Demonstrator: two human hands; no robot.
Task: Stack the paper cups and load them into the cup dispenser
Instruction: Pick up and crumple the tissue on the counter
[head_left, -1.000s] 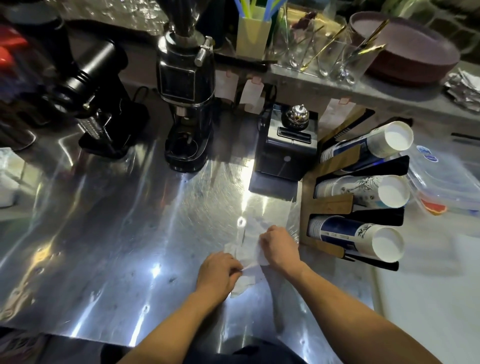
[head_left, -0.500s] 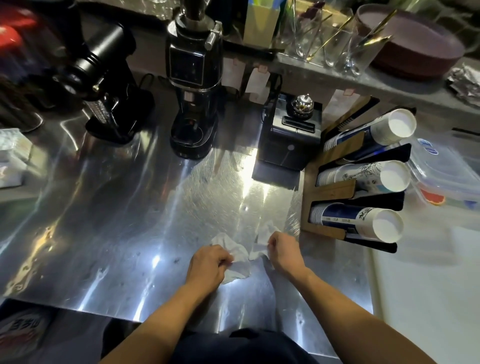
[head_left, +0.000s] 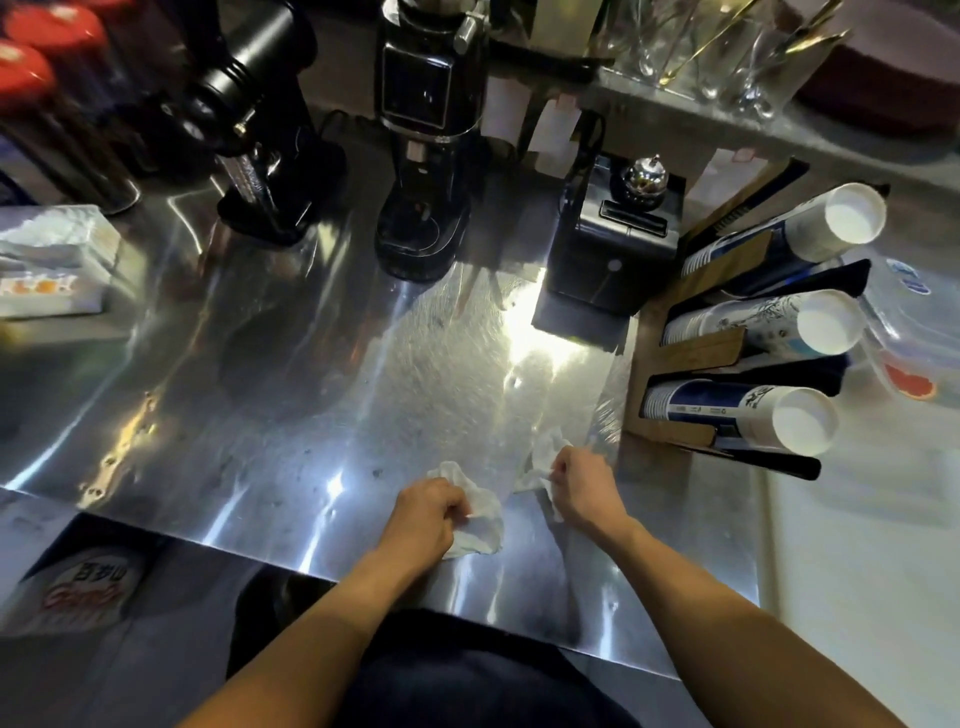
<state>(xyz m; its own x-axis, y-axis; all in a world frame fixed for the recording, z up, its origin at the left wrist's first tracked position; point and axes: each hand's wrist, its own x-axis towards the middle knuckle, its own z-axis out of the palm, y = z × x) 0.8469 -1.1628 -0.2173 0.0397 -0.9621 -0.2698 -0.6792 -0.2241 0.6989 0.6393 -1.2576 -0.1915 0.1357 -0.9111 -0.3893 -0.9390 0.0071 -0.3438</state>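
Since the earlier frames, one white piece of thin wrapping held between both hands has been pulled into two, and the hands have been drawn apart. At this moment the left hand (head_left: 423, 512) is closed around a crumpled white scrap (head_left: 480, 525), and the right hand (head_left: 582, 480) is pinched on a smaller scrap (head_left: 540, 462); both are kept low over the steel counter (head_left: 291, 395), just in front of the cup dispenser (head_left: 691, 364).

Three stacks of paper cups are seen lying in the dispenser, one per slot, bases turned away from the counter: the far stack (head_left: 800, 234), the middle stack (head_left: 769, 322) and the near stack (head_left: 743, 413). No loose cups are visible on the counter beside the dispenser.

Stacking and loading are therefore judged complete, or very nearly so. What remains appears to be disposal of the torn wrapping, though whether further cups wait out of view cannot be told. Two coffee grinders (head_left: 426, 135) stand well beyond the dispenser, untouched.
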